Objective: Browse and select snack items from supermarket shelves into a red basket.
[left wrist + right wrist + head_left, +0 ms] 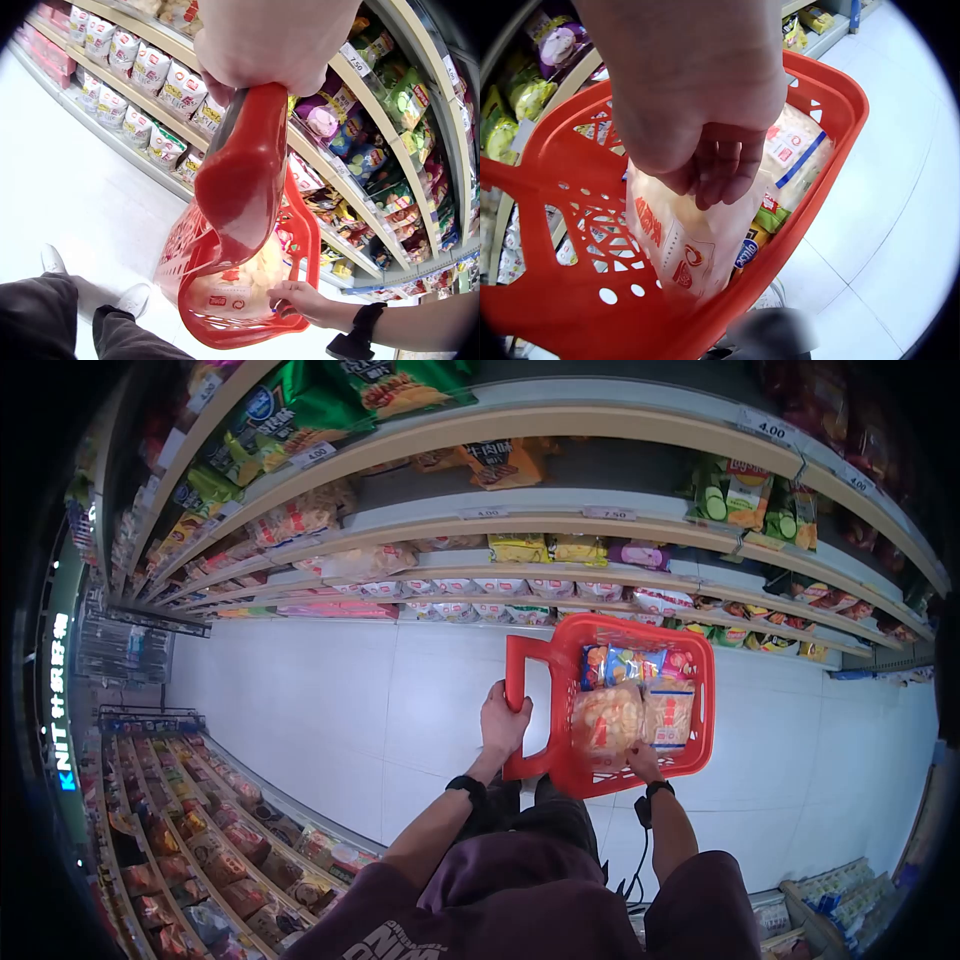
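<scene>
From my end, the head view showed me the left hand (507,720) with its fingers curled round the handle (515,672) of a red basket (708,705), its grip closed on the bar. The basket was just in front of the person's legs, above the pale floor (300,710); I could not tell whether it touched the floor.

The right hand (697,97) reached down inside the basket. I saw its fingers curled in, with the edge of a big clear bag (676,240) pinched between thumb and fingers, though the hand hid part of that hold from me. The bag was in the basket, on the side nearer the handle, full of pale pieces and printed in red. Beside it was a packet (669,716) with a blue stripe, and at the basket's far side I made out a blue packet (637,663) and a pink packet (680,664).

Past the basket, shelves (600,525) held rows of snack bags (500,587), and price labels (608,513) read 4.00 and 7.50. More goods were racked at lower left. I noted a black band (467,787) on the left wrist, another (659,788) on the right, and white shoes (133,298) on the floor.
</scene>
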